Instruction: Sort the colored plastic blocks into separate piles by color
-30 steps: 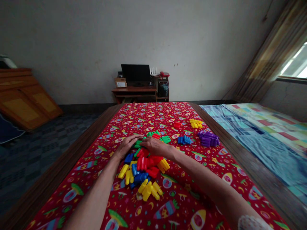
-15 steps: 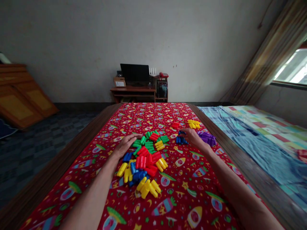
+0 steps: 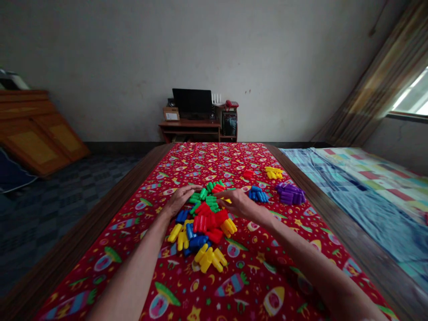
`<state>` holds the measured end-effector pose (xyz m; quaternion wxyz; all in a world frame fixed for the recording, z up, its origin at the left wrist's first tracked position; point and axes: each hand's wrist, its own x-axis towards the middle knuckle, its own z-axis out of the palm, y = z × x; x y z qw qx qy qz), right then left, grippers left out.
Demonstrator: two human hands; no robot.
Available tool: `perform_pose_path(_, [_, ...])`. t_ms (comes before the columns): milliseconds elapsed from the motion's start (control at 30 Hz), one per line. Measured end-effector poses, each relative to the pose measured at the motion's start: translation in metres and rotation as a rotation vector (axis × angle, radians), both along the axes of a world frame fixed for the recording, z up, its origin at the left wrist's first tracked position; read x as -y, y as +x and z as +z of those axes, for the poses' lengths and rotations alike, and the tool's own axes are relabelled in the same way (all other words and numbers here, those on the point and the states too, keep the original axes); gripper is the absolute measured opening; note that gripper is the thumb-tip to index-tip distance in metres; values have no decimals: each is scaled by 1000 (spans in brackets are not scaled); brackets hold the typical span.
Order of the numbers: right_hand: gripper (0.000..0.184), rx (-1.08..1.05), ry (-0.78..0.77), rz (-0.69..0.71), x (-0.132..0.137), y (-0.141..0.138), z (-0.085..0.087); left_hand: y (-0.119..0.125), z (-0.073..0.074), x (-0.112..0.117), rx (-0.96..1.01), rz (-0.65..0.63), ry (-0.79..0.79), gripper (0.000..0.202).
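Green blocks [image 3: 211, 201] at the far end of the mixed pile [image 3: 200, 224], with the middle one's bars running roughly sideways. Just right of the left hand [image 3: 180, 199], with fingers stretched and nearly together; just left of the right hand [image 3: 239, 201], with fingers bent, cannot tell whether pinching. Farther right, blue blocks [image 3: 258, 195], then purple blocks [image 3: 290, 194].

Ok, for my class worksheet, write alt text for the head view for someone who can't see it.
A person's left hand and right hand flank a mixed pile of red, green, blue and yellow blocks on a red patterned cloth. To the right lie a purple group, a blue group, a yellow group and a red group; a monitor stands beyond.
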<state>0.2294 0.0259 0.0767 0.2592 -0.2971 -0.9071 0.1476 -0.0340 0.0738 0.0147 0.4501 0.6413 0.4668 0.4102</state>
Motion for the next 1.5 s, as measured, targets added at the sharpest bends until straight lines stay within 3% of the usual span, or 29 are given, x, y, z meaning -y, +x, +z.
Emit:
perform_pose_path(100, [22, 108, 21, 132, 7, -59, -5, -1, 0, -1, -9, -15, 54, 46])
perform_pose_path(200, [24, 371, 42, -7, 10, -96, -14, -1, 0, -1, -30, -12, 91, 47])
perform_pose_path(267, [24, 448, 57, -103, 10, -102, -20, 0, 2, 0, -36, -16, 91, 48])
perform_pose_path(433, [32, 423, 17, -159, 2, -87, -23, 2, 4, 1, -18, -37, 63, 51])
perform_pose_path(700, [27, 279, -176, -162, -11, -72, -7, 1, 4, 1, -29, -23, 83, 50])
perform_pose_path(800, [28, 346, -66, -156, -5, -64, -4, 1, 2, 0, 9, -24, 42, 50])
perform_pose_path(1000, [24, 523, 99, -293, 3, -74, -9, 2, 1, -2, 30, -1, 33, 49])
perform_pose_path(1133, [20, 569, 142, -238, 0, -77, -14, 2, 2, -1, 1, -8, 54, 50])
perform_pose_path(1300, [24, 353, 159, -185, -2, -65, -16, 0, 0, -2, 5, -10, 54, 50])
perform_pose_path(1500, [10, 43, 20, -175, -11, -41, -6, -1, -3, -5, 11, -17, 51, 48])
